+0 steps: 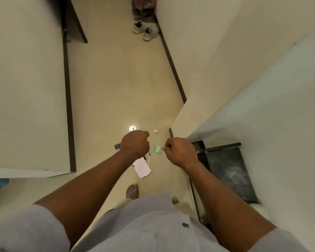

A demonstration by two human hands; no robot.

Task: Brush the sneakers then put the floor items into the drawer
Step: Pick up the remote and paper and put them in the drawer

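Note:
A pair of pale sneakers [146,31] stands on the floor at the far end of the corridor, by the right wall. Below my hands lie a small pink round item [155,131], a green packet [157,149], a white pen [149,159], a white paper [142,168] and a dark small object [117,146]. My left hand [134,144] is a closed fist; a thin stick seems to run through it, with an end showing above and below. My right hand [180,151] is curled shut beside the green packet, and I cannot tell if anything is pinched in it.
Cream walls with dark skirting [69,110] close in the corridor on both sides. A dark metal rack [225,160] stands at the right, near my right forearm. My bare foot [132,190] is on the tiles just behind the paper. A dark cabinet edge [76,24] is far left.

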